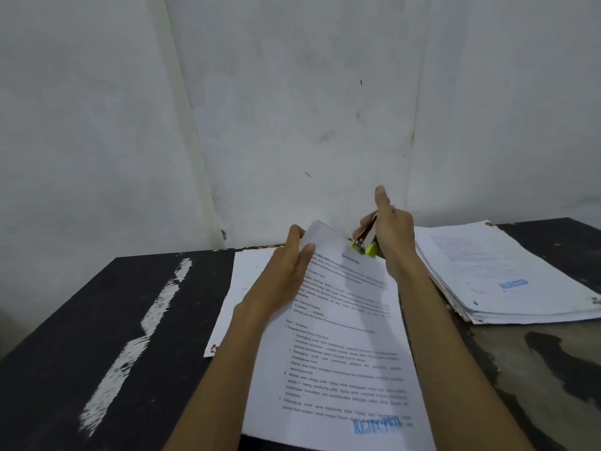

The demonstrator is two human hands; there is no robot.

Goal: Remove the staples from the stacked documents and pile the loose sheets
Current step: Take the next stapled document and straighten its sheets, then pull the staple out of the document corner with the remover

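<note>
While the upper corner of one printed document is lifted and pinched between the thumb and curled fingers of the left hand, a single yellow-tipped staple remover is gripped in the right hand. The fingers are wrapped round it, the thumb is raised, and its tip is brought to that document's top edge. The document is laid across the middle of the dark table. Little of the task is judged done: one thin pile of loose sheets is seen at the left, partly covered, its sheets not countable. One thick stack at the right is judged left to be unstapled.
</note>
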